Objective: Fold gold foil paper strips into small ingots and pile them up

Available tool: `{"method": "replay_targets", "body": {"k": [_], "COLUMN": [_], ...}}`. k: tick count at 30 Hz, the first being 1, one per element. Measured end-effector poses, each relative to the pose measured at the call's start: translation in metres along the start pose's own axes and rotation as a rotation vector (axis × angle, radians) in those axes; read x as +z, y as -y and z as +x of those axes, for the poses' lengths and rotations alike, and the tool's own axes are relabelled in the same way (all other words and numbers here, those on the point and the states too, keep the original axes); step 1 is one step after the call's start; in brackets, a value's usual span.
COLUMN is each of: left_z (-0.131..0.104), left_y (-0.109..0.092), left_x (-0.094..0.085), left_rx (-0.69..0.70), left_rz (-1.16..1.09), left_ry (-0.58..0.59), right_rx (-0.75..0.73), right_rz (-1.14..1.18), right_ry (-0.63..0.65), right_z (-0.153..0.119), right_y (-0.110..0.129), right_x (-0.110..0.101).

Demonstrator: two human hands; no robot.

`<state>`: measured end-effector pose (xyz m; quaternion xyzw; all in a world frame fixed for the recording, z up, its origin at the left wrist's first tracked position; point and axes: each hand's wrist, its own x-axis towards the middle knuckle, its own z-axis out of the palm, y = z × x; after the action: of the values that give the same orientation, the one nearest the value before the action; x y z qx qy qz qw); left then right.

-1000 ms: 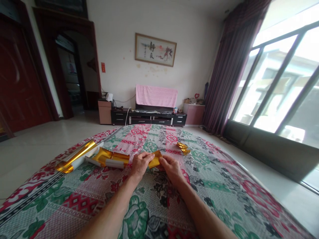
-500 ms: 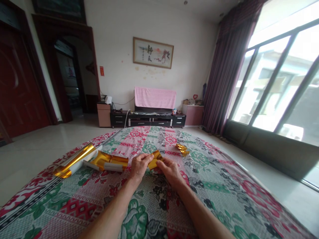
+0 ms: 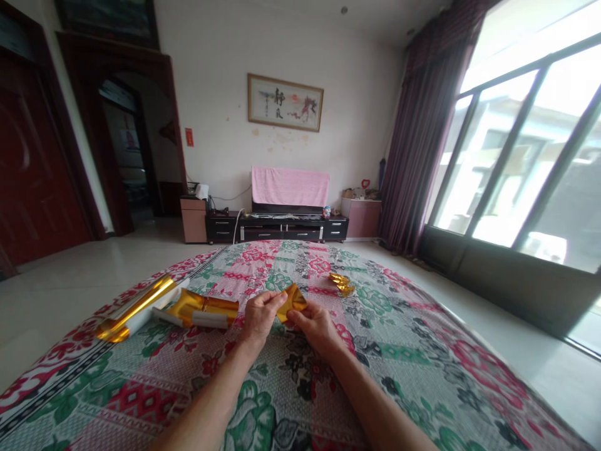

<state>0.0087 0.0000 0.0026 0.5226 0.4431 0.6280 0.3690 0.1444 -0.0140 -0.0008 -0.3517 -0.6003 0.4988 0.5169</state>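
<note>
Between my hands is a small piece of gold foil paper (image 3: 293,300), held above the patterned cloth. My left hand (image 3: 261,314) pinches its left edge between thumb and fingers. At its lower right, my right hand (image 3: 317,322) grips it with the thumb on top. Left of my hands lie more gold foil sheets (image 3: 203,307), partly curled with white showing. Farther left, a rolled gold foil sheet (image 3: 141,307) slants across the cloth. Beyond my right hand rest several small folded gold foil pieces (image 3: 342,284), close together.
A flowered cloth (image 3: 394,376) in red, green and grey covers the round-edged table. Past it stand a low black TV cabinet (image 3: 277,233) and a pink towel (image 3: 290,185) draped over a screen. Large windows (image 3: 507,163) and a purple curtain (image 3: 404,144) are on the right.
My right thumb has shifted left over the foil, and the foil's right corner now bends or folds differently. Both hands keep their grip. The view has tilted slightly.
</note>
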Motion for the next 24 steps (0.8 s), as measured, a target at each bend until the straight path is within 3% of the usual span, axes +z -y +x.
{"method": "replay_targets", "body": {"k": [11, 17, 24], "left_z": [0.000, 0.002, 0.001], "left_y": [-0.005, 0.002, -0.001], "left_x": [0.003, 0.002, 0.002], "left_rx": [-0.033, -0.017, -0.005], "left_rz": [-0.081, -0.083, -0.025], "left_ry": [-0.001, 0.003, -0.022], "right_rx": [0.024, 0.037, -0.022], "right_rz": [-0.013, -0.004, -0.066], "right_ry": [0.021, 0.053, 0.038], "right_z": [-0.002, -0.005, -0.005], "right_y": [0.006, 0.013, 0.016], "right_x": [0.005, 0.008, 0.011]}}
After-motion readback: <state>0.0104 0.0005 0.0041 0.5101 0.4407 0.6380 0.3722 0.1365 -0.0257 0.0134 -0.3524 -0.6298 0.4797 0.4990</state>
